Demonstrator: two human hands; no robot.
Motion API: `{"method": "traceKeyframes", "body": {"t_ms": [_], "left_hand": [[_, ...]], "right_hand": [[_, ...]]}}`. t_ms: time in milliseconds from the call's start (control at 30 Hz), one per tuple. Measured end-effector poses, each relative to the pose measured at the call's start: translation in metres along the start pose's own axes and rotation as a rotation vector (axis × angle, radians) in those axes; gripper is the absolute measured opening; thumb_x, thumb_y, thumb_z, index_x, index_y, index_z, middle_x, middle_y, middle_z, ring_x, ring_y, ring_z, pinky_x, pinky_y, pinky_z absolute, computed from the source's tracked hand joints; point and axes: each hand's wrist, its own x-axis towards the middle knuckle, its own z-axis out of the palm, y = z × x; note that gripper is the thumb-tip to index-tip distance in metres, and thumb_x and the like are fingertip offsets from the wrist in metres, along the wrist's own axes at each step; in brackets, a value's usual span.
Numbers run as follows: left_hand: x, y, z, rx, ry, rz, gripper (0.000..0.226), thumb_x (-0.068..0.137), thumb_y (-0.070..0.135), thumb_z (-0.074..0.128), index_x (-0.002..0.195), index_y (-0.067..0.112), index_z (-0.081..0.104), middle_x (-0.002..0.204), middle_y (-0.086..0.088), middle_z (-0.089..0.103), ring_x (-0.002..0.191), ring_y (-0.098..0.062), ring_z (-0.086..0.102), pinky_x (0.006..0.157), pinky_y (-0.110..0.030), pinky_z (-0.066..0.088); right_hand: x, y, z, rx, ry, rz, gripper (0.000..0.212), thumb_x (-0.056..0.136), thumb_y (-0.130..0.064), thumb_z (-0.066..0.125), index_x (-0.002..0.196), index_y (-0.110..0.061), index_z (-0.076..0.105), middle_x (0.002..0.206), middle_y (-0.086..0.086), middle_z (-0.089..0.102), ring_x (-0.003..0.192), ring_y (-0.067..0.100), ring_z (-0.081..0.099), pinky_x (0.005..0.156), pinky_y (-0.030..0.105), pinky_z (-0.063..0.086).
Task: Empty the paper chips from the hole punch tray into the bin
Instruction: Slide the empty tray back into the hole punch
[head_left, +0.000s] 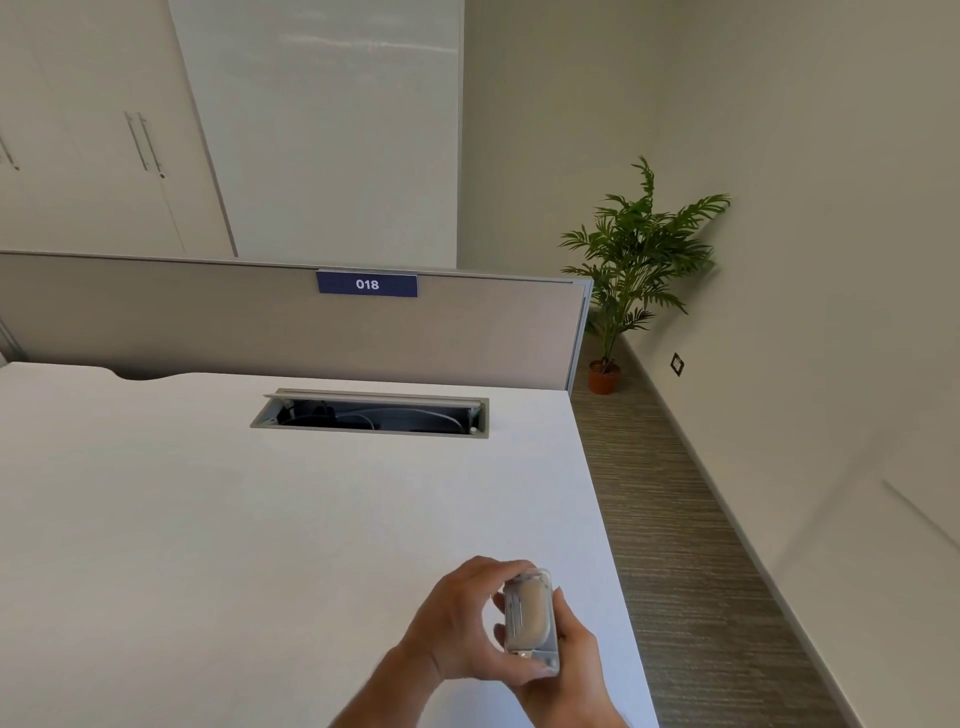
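A small pale grey hole punch (530, 618) with a clear plastic chip tray is held up on end above the near right corner of the white desk (260, 519). My left hand (457, 623) wraps its left side, fingers curled over the top. My right hand (566, 670) cups it from the right and below. Both hands touch it. No paper chips can be made out, and no bin is in view.
An open cable hatch (370, 414) sits in the desk's far middle. A grey partition (260, 322) with a blue "018" label (367, 284) backs the desk. A potted plant (631, 270) stands in the corner on the striped carpet (675, 519) to the right.
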Motion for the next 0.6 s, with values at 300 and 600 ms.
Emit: {"method": "traceKeyframes", "body": {"t_ms": [300,600], "left_hand": [[-0.0017,-0.0068,0.0001,-0.007,-0.016,-0.024,0.093,0.056,0.080,0.078,0.135,0.039,0.050,0.125,0.023,0.061,0.112,-0.001,0.058,0.094,-0.022,0.052],[0.0003,-0.0089,-0.0072,0.026,-0.058,-0.077,0.098,0.053,0.083,0.076,0.135,0.035,0.051,0.129,0.021,0.060,0.114,0.002,0.056,0.098,-0.022,0.050]], "right_hand": [[-0.0072,0.0025,0.0040,0.056,0.018,0.044,0.048,0.098,-0.043,0.051,0.116,-0.007,0.075,0.130,0.021,0.067,0.121,0.032,0.061,0.093,0.044,0.048],[-0.0094,0.0041,0.0075,0.037,0.027,0.081,0.053,0.097,-0.050,0.050,0.116,-0.008,0.075,0.098,0.022,0.074,0.085,0.033,0.063,0.070,0.043,0.060]]}}
